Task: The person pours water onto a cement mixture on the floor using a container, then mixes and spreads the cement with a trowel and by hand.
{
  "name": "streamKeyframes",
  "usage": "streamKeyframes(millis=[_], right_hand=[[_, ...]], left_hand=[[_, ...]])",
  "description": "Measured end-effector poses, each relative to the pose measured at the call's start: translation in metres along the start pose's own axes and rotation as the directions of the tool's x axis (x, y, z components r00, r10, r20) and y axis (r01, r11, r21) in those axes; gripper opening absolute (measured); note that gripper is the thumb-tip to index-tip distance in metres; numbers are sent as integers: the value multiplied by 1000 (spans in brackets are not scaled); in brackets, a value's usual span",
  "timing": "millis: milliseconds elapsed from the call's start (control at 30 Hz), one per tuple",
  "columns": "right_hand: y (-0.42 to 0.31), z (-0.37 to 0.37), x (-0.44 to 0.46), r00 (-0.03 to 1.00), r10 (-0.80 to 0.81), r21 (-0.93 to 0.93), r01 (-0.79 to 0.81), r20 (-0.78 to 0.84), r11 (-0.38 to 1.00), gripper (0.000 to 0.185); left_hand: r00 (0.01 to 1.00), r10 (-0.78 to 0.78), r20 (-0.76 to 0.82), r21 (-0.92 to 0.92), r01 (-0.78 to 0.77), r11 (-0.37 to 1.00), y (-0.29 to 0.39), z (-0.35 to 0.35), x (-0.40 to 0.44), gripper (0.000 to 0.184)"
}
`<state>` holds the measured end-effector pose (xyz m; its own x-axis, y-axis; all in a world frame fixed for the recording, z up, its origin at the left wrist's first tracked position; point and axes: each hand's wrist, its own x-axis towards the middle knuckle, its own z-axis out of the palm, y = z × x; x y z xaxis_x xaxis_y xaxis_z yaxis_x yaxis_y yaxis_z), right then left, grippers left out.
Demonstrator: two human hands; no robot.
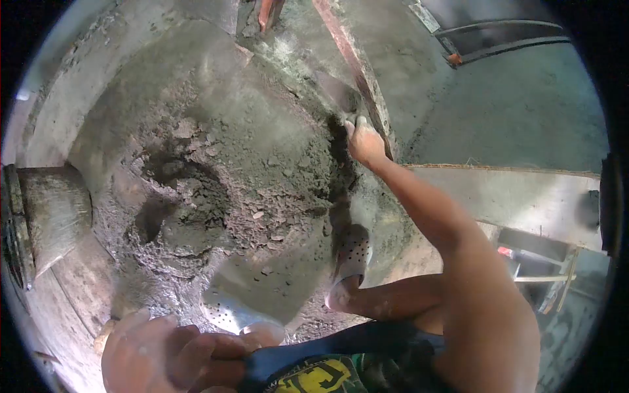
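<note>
Out in front, my right hand (pixel 365 143) is closed around what looks like a trowel (pixel 337 92). Its flat grey blade lies low by a wooden board (pixel 357 62), and its handle is mostly hidden in my fist. Wet grey mortar (pixel 275 170) is spread across the floor to the left of that hand. At the bottom left, my blurred left hand (pixel 141 340) has its fingers curled. A tan rounded end (pixel 103 335) shows beside it, but what the hand holds is unclear.
Perforated shoes, right (pixel 354 252) and left (pixel 223 314), stand in the mortar. A worn bucket (pixel 56 209) lies at left. A pale ledge (pixel 511 193) runs to the right, with a metal frame (pixel 501 39) at the upper right and wooden pieces (pixel 550 278) lower down.
</note>
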<state>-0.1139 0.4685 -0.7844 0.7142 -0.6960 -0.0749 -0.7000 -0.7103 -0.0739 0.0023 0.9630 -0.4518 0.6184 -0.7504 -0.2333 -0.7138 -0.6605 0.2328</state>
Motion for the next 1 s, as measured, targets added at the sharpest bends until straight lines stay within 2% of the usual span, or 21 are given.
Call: streamKeyframes(millis=[100,133,200,233,267,300,367,433,500,533,567,667,700,767,833,900,1000], right_hand=[[8,28,33,995,95,-24,-96,-10,995,50],[14,30,39,994,77,-99,-69,78,993,51],[18,30,30,995,61,-79,-55,79,995,52],[18,24,20,995,58,-60,-54,75,997,53],[18,17,9,981,77,-75,-64,180,995,56],[17,9,1,981,76,-78,-63,176,995,56],[16,-5,-9,954,68,-84,-46,294,995,56],[18,-14,-6,961,56,-68,-39,271,997,59],[19,-25,-4,948,-134,116,104,289,988,61],[12,-22,-9,916,-80,5,85,392,996,63],[9,-22,-19,923,-66,59,47,380,997,62],[17,-19,-39,918,-19,35,6,397,999,61],[33,-18,-44,907,-138,41,133,398,990,60],[35,-30,-60,879,-253,57,252,403,966,59],[15,-88,-71,880,-134,0,150,457,989,57],[29,-89,-67,905,-97,-30,121,414,992,54],[59,-52,-55,967,-29,-35,39,253,999,50]], left_hand=[[999,31,-11,-114,-32,993,-26,2,-8,57],[988,-28,150,-67,39,997,-36,0,-11,59],[948,-100,304,-17,110,994,-40,2,-19,60],[956,-75,285,-35,88,996,-40,-1,-20,60],[966,-37,254,-54,53,997,-36,-1,-19,60],[977,14,212,-83,4,997,-30,-2,-14,59],[982,116,152,-139,-95,986,-17,-5,-10,58],[976,174,129,-164,-152,975,-13,-6,-6,58],[971,207,123,-177,-184,967,-11,-6,-5,57],[967,217,131,-181,-192,965,-10,-5,-5,57],[966,226,129,-195,-199,960,-10,-5,-6,56],[951,271,148,-210,-238,948,-6,-2,-6,56],[955,271,121,-209,-242,947,-7,-5,-5,56],[958,266,111,-196,-241,950,-8,-7,-3,56],[960,260,102,-193,-237,952,-7,-7,2,56],[958,269,101,-191,-246,950,-5,-9,5,56],[958,274,87,-182,-255,950,-5,-13,5,56]])
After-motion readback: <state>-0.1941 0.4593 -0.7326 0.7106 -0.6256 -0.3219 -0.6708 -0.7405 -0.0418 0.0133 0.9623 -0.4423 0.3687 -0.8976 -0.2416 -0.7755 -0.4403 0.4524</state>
